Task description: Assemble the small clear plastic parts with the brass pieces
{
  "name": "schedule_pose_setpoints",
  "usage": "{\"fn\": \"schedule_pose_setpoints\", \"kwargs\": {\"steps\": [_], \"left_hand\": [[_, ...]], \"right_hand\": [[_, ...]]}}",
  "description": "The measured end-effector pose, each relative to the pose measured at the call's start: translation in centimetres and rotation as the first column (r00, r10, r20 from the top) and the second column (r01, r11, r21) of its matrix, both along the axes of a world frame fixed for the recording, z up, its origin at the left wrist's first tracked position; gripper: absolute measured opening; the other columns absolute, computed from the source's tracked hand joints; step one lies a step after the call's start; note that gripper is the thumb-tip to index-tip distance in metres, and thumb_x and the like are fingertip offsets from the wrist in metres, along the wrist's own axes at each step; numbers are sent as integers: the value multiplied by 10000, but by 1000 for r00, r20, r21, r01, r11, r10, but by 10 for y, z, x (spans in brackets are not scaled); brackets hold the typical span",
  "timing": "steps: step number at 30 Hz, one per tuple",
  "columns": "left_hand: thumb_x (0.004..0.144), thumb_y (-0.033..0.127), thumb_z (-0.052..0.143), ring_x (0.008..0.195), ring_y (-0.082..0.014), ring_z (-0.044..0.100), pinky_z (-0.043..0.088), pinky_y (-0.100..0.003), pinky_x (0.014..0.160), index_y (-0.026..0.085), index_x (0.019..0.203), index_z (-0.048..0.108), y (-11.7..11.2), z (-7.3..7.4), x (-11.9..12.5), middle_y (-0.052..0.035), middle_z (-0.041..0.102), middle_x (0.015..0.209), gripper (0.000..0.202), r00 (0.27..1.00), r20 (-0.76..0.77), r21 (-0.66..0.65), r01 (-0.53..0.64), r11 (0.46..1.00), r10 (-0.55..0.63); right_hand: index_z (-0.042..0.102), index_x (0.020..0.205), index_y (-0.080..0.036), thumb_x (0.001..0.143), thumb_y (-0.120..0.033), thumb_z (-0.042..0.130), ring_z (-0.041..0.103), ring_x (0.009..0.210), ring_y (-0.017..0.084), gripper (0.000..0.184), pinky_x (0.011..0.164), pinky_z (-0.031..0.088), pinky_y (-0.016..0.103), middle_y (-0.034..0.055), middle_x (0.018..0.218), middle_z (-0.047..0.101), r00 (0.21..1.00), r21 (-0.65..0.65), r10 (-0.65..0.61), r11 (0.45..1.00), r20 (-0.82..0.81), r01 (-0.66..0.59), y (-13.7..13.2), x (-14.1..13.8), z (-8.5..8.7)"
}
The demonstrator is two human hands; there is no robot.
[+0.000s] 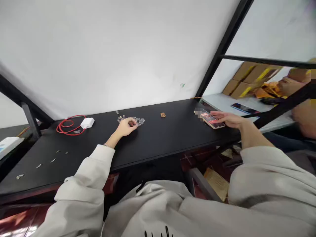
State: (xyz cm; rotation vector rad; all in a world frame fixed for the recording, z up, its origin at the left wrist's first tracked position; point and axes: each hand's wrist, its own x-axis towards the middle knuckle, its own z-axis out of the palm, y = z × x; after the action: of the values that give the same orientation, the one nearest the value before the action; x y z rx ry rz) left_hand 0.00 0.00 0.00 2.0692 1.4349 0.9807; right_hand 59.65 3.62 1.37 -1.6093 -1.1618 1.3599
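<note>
My left hand (126,127) rests at the pile of small clear pieces (140,121) on the black table (158,138). Its fingers are curled with thumb and fingertips close together, and whatever they hold is too small to make out. On the right, my right hand (229,119) lies over the lower part of a phone (209,118) with a lit screen. Its fingers are stretched out, with fingertips at the screen. Between the hands sits a little cluster of orange-brown pieces (163,115).
A red cable (64,127) lies coiled by a white charger (87,123) at the back left. Several small metal bits (53,160) are scattered at the front left. Black frame posts (222,49) flank the table. Beyond the right one are cardboard boxes (247,77) and another person's arm.
</note>
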Motion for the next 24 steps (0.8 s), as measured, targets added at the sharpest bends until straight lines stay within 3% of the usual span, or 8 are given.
{"fn": "schedule_pose_setpoints", "kwargs": {"steps": [12, 18, 21, 24], "left_hand": [[720, 388, 723, 729, -174, 646, 544, -312, 723, 196, 795, 657, 3, -4, -2, -32, 695, 768, 217, 1000, 0, 3, -5, 1000, 5], [724, 381, 726, 729, -174, 649, 542, -317, 733, 196, 800, 657, 4, -5, -3, -31, 698, 779, 211, 1000, -4, 2, 2, 1000, -2], [727, 378, 722, 731, -173, 650, 541, -321, 744, 197, 803, 657, 5, -5, -3, -30, 697, 783, 207, 1000, -1, 1, 5, 1000, -5], [725, 382, 725, 735, -174, 650, 542, -317, 739, 196, 805, 659, 5, -6, -4, -30, 694, 779, 213, 1000, 0, -5, 6, 1000, -6]], "right_hand": [[674, 1166, -260, 609, 70, 747, 358, 1494, 230, 652, 1152, 391, 259, 54, 1582, 445, 1000, 20, -4, 1000, 25, 3, 5, 5, -5], [720, 1119, -257, 598, 91, 731, 413, 1462, 222, 626, 925, 550, 166, 58, 1533, 512, 999, 49, -34, 998, 23, 32, 6, 8, -8], [731, 1119, -236, 659, 32, 751, 588, 1291, 246, 532, 757, 593, 174, 90, 1445, 598, 995, 37, -91, 995, 28, 90, 9, 5, -9], [713, 1175, -197, 792, -88, 740, 711, 932, 217, 399, 624, 591, 219, 141, 1220, 716, 974, 9, -203, 979, 99, 203, 14, -7, -7]]}}
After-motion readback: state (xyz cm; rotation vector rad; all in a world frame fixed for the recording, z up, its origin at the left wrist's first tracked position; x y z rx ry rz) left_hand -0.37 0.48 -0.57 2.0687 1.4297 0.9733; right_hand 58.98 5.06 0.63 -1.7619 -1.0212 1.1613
